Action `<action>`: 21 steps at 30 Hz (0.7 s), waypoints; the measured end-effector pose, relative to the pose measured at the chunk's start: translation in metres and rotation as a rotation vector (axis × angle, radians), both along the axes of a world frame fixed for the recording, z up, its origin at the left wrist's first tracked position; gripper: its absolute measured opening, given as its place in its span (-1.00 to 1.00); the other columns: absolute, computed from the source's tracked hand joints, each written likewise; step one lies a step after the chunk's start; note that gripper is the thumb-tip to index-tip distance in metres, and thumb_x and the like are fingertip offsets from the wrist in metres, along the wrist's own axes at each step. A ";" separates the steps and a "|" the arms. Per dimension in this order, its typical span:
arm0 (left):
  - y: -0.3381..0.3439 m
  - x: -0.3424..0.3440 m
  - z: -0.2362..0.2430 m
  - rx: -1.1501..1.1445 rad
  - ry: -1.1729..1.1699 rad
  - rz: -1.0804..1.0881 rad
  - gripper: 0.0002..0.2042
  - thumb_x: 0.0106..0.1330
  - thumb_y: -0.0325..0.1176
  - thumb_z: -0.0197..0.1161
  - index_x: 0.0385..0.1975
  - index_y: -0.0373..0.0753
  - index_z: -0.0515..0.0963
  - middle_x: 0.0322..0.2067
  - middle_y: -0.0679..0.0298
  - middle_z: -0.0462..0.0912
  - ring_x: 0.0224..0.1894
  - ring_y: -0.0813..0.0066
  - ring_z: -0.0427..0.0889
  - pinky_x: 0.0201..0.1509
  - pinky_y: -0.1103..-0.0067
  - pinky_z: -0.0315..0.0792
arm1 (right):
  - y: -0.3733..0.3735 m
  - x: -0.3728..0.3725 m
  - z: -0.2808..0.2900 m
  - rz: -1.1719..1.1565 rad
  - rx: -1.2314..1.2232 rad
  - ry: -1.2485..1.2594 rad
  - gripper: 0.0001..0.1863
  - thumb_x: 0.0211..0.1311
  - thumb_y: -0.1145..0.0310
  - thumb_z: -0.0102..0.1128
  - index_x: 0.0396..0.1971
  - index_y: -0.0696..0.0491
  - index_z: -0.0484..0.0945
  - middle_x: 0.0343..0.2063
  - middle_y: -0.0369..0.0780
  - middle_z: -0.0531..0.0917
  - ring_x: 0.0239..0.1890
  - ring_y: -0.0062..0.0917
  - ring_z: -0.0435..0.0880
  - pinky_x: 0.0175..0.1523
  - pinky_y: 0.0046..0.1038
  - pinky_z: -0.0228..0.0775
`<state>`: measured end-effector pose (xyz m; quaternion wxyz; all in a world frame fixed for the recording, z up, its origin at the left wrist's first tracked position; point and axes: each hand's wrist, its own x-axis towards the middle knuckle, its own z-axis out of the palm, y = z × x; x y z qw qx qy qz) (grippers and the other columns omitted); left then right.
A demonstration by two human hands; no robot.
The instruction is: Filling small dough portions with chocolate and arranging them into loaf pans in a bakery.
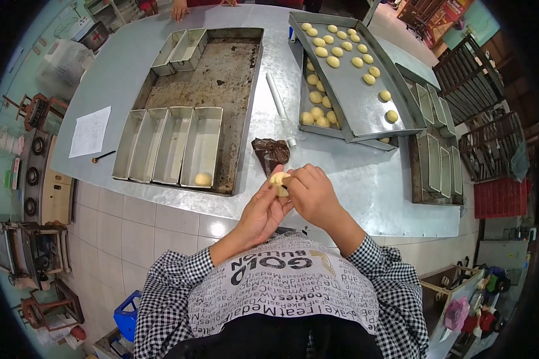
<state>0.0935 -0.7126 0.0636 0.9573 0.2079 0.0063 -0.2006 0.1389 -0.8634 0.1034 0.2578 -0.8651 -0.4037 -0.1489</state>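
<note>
Pale dough piece (279,179) up at the table's (341,206) near edge. Left hand (260,212) cradles it; right hand (312,192) pinches its side, fingers bunched. Just beyond: dark brown bag (270,152). Leftward, loaf tins (173,143), one dough ball (203,179) inside the rightmost front tin. Rightward, dough-dotted sheet pan (347,110).

The person's pale apron (284,287) carries readable print: large, bold dark letters across the upper part beside a gold emblem (322,263), with rows of smaller dark words packed around and below them. A red poster (443,24) at the upper right bears yellowish lettering, too small to read. Faint marks on the white paper sheet (90,131) cannot be made out.
</note>
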 end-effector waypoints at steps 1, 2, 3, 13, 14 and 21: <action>-0.002 -0.001 0.001 0.001 -0.003 0.002 -0.57 0.45 -0.30 -0.25 0.30 -0.12 0.01 0.23 0.24 0.20 0.23 0.42 0.26 0.28 0.42 0.20 | -0.004 -0.001 0.001 0.026 -0.049 -0.033 -0.73 -0.10 0.45 0.16 -0.30 0.14 0.48 -0.32 -0.18 0.50 -0.30 -0.33 0.47 -0.22 -0.38 0.30; -0.004 -0.001 0.002 -0.085 0.065 0.003 -0.57 0.45 -0.33 -0.26 0.31 -0.10 0.00 0.24 0.22 0.17 0.22 0.40 0.27 0.28 0.42 0.20 | -0.006 -0.003 0.003 0.027 -0.048 -0.035 -0.73 -0.10 0.45 0.16 -0.30 0.14 0.48 -0.32 -0.18 0.50 -0.30 -0.33 0.47 -0.22 -0.38 0.30; -0.007 0.000 0.004 -0.173 0.130 0.004 -0.57 0.45 -0.35 -0.28 0.31 -0.08 -0.02 0.26 0.19 0.14 0.20 0.39 0.29 0.28 0.43 0.21 | -0.009 -0.004 0.006 0.029 0.002 -0.073 -0.72 -0.10 0.44 0.16 -0.29 0.14 0.47 -0.33 -0.19 0.49 -0.31 -0.34 0.46 -0.22 -0.38 0.30; -0.050 -0.008 0.018 0.032 0.018 0.118 -0.57 0.44 -0.39 -0.25 0.30 -0.14 0.00 0.27 0.17 0.14 0.20 0.39 0.30 0.26 0.45 0.26 | -0.040 -0.010 0.015 -0.025 -0.031 -0.084 -0.69 -0.11 0.45 0.18 -0.25 0.10 0.49 -0.32 -0.22 0.50 -0.28 -0.37 0.47 -0.20 -0.38 0.28; -0.054 -0.009 0.019 0.052 0.015 0.114 -0.57 0.45 -0.37 -0.25 0.30 -0.16 0.00 0.25 0.17 0.16 0.20 0.39 0.30 0.26 0.44 0.25 | -0.045 -0.009 0.015 -0.022 -0.028 -0.086 -0.69 -0.11 0.45 0.18 -0.25 0.10 0.49 -0.32 -0.22 0.50 -0.28 -0.37 0.47 -0.20 -0.38 0.28; -0.080 -0.007 0.022 -0.114 0.094 0.025 -0.56 0.46 -0.24 -0.26 0.29 -0.20 0.00 0.19 0.15 0.23 0.20 0.35 0.30 0.29 0.38 0.21 | -0.089 -0.012 0.020 -0.018 0.302 0.033 -0.68 -0.15 0.48 0.16 -0.27 0.09 0.50 -0.34 -0.25 0.50 -0.27 -0.38 0.46 -0.18 -0.39 0.27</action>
